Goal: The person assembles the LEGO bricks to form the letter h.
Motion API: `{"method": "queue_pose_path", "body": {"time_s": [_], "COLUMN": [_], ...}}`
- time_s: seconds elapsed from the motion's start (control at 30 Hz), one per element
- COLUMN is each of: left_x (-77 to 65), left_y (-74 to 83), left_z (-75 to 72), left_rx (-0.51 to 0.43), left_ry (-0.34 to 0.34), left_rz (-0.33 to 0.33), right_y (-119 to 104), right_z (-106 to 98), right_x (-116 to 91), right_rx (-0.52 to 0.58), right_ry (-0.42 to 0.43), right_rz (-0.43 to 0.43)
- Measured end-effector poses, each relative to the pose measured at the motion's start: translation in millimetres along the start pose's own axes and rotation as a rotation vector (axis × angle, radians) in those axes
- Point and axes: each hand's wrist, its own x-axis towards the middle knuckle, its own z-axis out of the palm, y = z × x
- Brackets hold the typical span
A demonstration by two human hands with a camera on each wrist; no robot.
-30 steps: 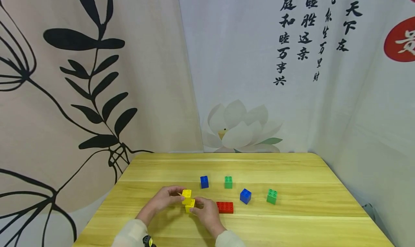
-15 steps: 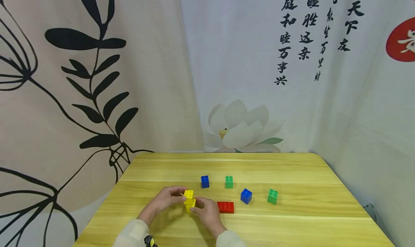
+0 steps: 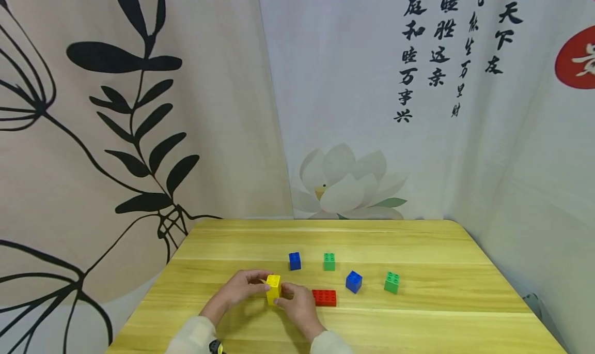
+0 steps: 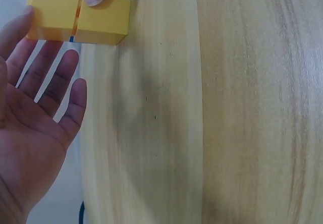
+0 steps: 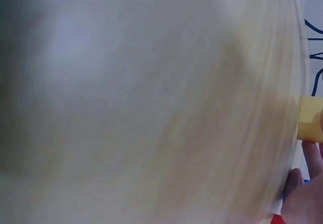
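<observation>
The square yellow plastic block on top (image 4: 54,13) and the matching square yellow plastic block beneath it (image 4: 108,19) are stacked upright between the hands, above the wooden table (image 3: 395,328), with a thin seam showing between them. To seat them well, it seems best to keep their sides flush, brace the lower one and press straight along the stack without tilting. The left hand (image 3: 239,290) pinches the upper block, its outer fingers spread loosely; the right hand (image 3: 300,306) pinches the lower, thumb on its near face. Whether its base touches the table is unclear.
</observation>
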Motion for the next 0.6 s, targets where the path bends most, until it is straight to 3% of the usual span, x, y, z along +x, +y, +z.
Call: {"method": "queue_pose_path", "body": {"time_s": [0.6], "left_x": [-1.7], "left_y": [-0.2], "left_z": [2.1], "left_rx": [0.080], "left_ry": [0.010], "left_rz": [-0.017], "right_y": [-5.1], "right_z": [-1.1], "right_x": [-2.5], "right_rx": [0.017], "right_ry": [-0.009], "right_rz": [-0.006]}}
